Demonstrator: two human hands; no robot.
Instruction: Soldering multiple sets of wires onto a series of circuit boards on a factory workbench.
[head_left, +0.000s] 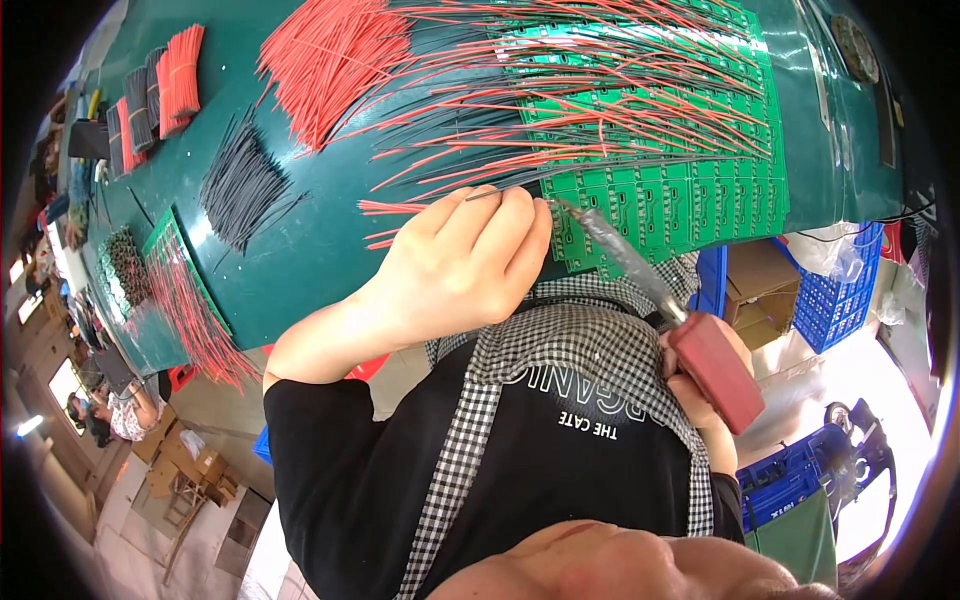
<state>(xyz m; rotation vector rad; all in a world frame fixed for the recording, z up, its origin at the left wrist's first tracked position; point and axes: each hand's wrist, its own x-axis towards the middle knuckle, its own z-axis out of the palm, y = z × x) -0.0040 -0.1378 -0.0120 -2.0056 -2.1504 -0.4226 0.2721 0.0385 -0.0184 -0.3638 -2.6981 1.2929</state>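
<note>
Wire [484, 195], grasped between the bent fingers of the left hand [465, 255], at the green boards' [650, 215] edge. With tip beside the fingertips, an iron [640, 272], clasped by its red handle [716, 372] in the right hand [691, 398]. Across the boards, red and black strands [602, 140]; leftward, piles [335, 75].

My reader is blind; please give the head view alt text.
A person's right hand holds a red-handled soldering iron, its tip beside the left hand, at green circuit boards partly under red and black wires.
</note>
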